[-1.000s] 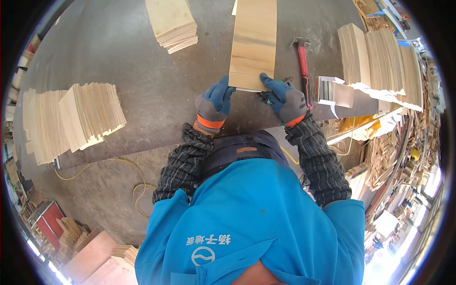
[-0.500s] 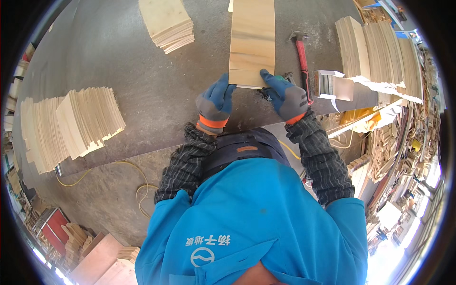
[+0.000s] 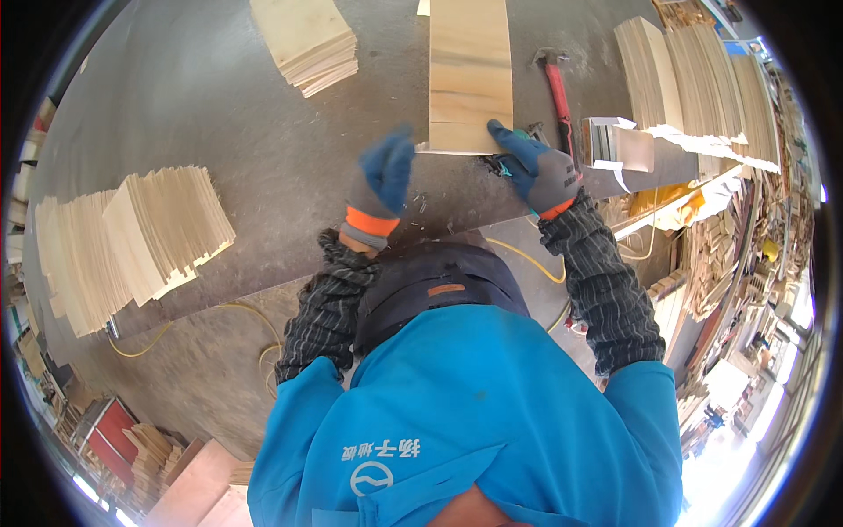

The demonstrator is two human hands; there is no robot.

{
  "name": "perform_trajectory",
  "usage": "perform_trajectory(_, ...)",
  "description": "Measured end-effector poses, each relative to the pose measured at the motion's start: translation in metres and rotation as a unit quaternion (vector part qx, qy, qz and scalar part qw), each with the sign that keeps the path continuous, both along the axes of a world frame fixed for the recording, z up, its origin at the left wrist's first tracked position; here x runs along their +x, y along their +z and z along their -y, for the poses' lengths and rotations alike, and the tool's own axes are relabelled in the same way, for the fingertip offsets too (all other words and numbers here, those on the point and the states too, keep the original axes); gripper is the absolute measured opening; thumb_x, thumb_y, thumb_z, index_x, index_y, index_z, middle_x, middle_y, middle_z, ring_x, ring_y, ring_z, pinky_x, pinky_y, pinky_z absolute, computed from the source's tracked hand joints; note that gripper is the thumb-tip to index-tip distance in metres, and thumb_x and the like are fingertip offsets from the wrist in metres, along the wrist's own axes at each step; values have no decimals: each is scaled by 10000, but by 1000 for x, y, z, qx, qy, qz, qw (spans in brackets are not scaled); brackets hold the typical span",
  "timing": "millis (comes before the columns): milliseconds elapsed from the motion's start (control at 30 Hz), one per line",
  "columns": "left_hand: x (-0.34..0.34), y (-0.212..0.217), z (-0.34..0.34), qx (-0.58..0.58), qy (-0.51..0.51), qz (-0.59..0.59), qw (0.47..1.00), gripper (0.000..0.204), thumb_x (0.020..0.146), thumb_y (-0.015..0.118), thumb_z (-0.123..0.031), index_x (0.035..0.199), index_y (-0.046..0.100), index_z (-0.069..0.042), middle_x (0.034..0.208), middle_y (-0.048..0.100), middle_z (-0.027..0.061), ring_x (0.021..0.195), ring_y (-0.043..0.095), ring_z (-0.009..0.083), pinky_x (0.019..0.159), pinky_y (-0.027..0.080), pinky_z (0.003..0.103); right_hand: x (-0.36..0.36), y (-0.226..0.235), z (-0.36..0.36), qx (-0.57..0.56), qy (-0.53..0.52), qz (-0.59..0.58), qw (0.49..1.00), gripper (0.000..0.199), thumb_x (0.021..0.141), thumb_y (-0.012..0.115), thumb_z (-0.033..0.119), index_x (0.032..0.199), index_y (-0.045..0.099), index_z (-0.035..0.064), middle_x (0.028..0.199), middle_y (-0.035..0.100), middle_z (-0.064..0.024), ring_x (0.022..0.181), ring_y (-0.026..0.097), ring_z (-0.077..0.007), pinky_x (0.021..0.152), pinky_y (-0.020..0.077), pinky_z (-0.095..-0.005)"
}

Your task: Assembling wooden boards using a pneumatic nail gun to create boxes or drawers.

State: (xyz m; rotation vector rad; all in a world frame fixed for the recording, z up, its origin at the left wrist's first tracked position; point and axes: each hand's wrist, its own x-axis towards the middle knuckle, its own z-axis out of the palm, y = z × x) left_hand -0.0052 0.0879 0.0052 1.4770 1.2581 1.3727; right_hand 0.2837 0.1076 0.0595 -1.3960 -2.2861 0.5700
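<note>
A long pale wooden board (image 3: 471, 83) with darker grain bands lies on the grey worktable (image 3: 290, 158), running away from me. My right hand (image 3: 544, 173), in a blue and grey glove, grips its near right corner, thumb on top and the other fingers low at the edge. Left of the near end is my gloved left hand (image 3: 379, 180), apart from the board. Motion smears its fingers, so their closure is unclear. Beside and beneath my right hand, a dark and teal object (image 3: 498, 164) is mostly hidden.
A red-handled hammer (image 3: 558, 92) and an opened small box (image 3: 606, 145) lie at right. Stacks of thin wooden boards stand at far right (image 3: 672, 83), left (image 3: 140, 233) and back (image 3: 307, 44). A yellow hose (image 3: 237, 307) runs below the table's near edge.
My left hand has let go of the board's near left corner and moved left, toward me. My right hand stays on the board, which sits slightly nearer and farther right in view.
</note>
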Motion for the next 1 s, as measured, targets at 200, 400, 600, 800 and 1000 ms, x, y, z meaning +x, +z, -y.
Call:
perform_trajectory(200,26,23,-57,-161,31,72,984,720,937,873,-398,1401,629,95,1206,771,211,998,772,272,826,621,368,0,1,6,-36,-14,51,998,536,997,722,43,1517,640,145,1285,749,-208,1137,741,-395,977,601,-437)
perform_trajectory(400,50,18,-93,-363,-79,100,923,600,979,845,-378,1389,682,30,1210,781,132,1001,753,187,836,610,318,0,1,0,-27,3,35,999,541,1003,731,87,1530,634,167,1134,746,-195,1029,732,-374,902,581,-449)
perform_trajectory(600,47,22,-86,-338,-83,59,935,477,1016,805,-373,1295,744,10,1140,792,103,978,754,174,824,611,313,8,6,0,-44,19,-4,999,552,1012,716,102,1547,617,200,1023,715,-163,877,679,-364,819,568,-450)
perform_trajectory(800,46,18,-86,-313,-91,63,943,476,1024,797,-364,1312,742,11,1149,788,91,968,746,166,839,606,301,53,-26,14,-105,-27,-175,979,576,1035,706,206,1585,548,138,1189,749,-240,1047,750,-399,885,599,-449)
perform_trajectory(1000,44,8,-88,-298,-82,87,947,478,1003,821,-374,1283,754,7,1115,796,95,939,744,158,806,616,318,97,-101,48,-89,-228,146,959,852,936,814,413,1624,473,46,1494,628,-254,1343,634,-430,1112,524,-494)
